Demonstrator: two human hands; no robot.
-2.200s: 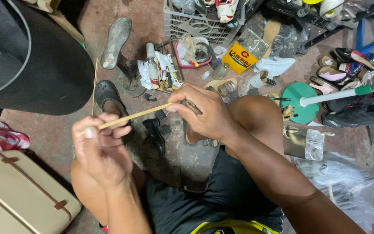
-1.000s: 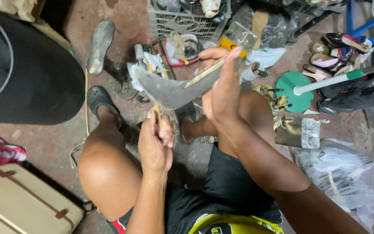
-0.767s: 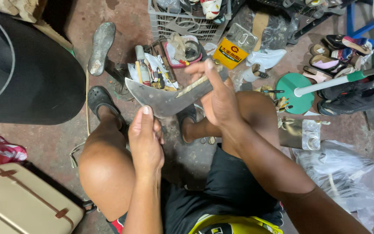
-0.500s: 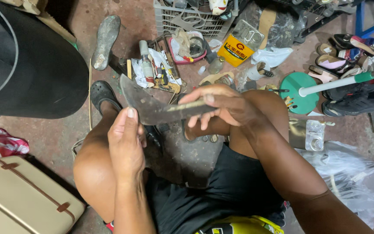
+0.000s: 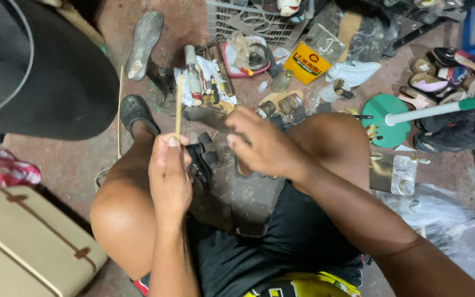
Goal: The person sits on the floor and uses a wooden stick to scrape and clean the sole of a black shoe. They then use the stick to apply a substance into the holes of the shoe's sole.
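A thin, pale wooden stick [image 5: 178, 107] stood nearly upright above the left knee, its lower end pinched in the clenched fingers of the left hand [image 5: 169, 176]. Held that way, its upper length was free and faced the broad grey metal blade [image 5: 207, 117] that the right hand [image 5: 265, 146] gripped by the handle, fingers closed over it. The blade lay roughly level, its edge turned toward the stick and close beside it, a placement that looked suited to shaving the wood. Whether steel touched wood could not be told.

Below the hands sat a small black shoe [image 5: 200, 165] between the knees, and a black clog [image 5: 136, 113] on the left foot. Beyond the blade the reddish concrete floor [image 5: 67, 159] was crowded: a yellow square tin [image 5: 305, 61], a white plastic crate [image 5: 254, 22], a green round disc on a white pole [image 5: 383, 118], and a heap of sandals [image 5: 452, 66] at the right. A large black curved hood [image 5: 34, 71] and a beige case with brown straps [image 5: 23, 247] hemmed in the left side. Open room lay mostly between the knees and on the bare floor left of the left leg.
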